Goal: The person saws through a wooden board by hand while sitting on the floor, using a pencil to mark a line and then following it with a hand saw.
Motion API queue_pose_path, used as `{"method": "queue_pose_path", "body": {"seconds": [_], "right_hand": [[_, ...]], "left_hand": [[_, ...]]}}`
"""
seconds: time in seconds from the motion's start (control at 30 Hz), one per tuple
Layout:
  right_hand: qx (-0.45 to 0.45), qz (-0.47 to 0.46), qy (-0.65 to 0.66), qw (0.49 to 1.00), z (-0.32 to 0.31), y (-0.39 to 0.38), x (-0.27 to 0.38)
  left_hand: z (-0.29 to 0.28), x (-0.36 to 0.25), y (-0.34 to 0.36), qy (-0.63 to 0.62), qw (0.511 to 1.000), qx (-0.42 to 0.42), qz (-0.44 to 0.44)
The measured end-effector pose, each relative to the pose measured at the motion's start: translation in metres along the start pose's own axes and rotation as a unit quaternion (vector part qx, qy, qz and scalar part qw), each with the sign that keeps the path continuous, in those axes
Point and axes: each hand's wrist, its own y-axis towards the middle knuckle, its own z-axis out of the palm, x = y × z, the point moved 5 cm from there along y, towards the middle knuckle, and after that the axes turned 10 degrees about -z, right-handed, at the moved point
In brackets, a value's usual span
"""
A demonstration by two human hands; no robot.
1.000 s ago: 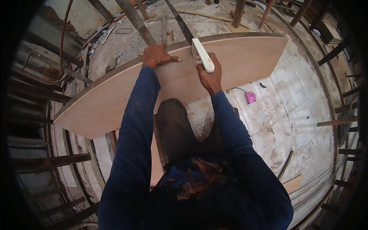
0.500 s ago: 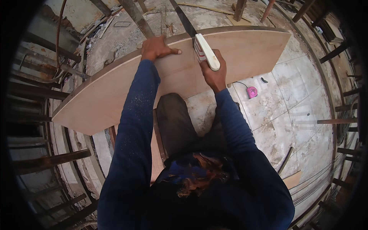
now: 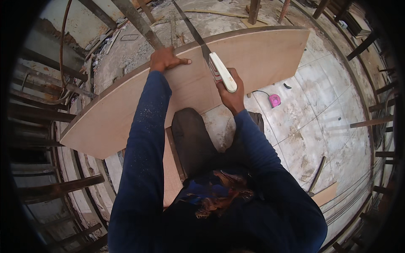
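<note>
Board (image 3: 192,86): just past my knees (image 3: 187,124), its broad face turned up toward me; its long axis runs from my left to my right, the left end nearer me, the right end farther off.
Post (image 3: 139,25): past the board's far edge, showing just behind my left hand; I can't tell whether the two touch.
Left hand (image 3: 164,61): clamped over the board's far edge, left of its middle, thumb stretched out along the face toward the blade. My fingertips are hidden past the edge.
Saw (image 3: 204,47): across the board's far edge, between my hands; its long axis slants away and leftward, tip past the board, handle over the face. I can't tell how deep the teeth sit, if they sit in at all.
Gap: my thumb is the nearest part of me to the blade, near it but apart, on its left along the board.
Right hand (image 3: 233,95): wrapped round the white handle, over the board's near side; the nearer hand to the saw.
Tape (image 3: 274,100): pink, on the floor, on my side of the board, toward its right end.
</note>
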Motion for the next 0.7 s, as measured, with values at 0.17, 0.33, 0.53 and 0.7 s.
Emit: {"method": "queue_pose_path", "body": {"seconds": [0.17, 0.33, 0.53, 0.7], "right_hand": [[0.031, 0.042, 0.011, 0.999, -0.001, -0.041, 0.006], [0.076, 0.085, -0.060, 0.992, -0.098, -0.171, 0.049], [-0.008, 0.000, 0.014, 1.000, 0.005, 0.004, -0.008], [0.039, 0.082, -0.002, 0.996, -0.015, -0.079, 0.018]], "left_hand": [[0.008, 0.032, 0.007, -0.022, 0.998, 0.061, -0.020], [0.006, 0.032, 0.026, 0.006, 0.999, 0.020, -0.027], [-0.010, -0.003, 0.009, -0.008, 1.000, -0.011, -0.001], [0.016, 0.041, 0.018, -0.019, 0.999, 0.022, -0.037]]}}
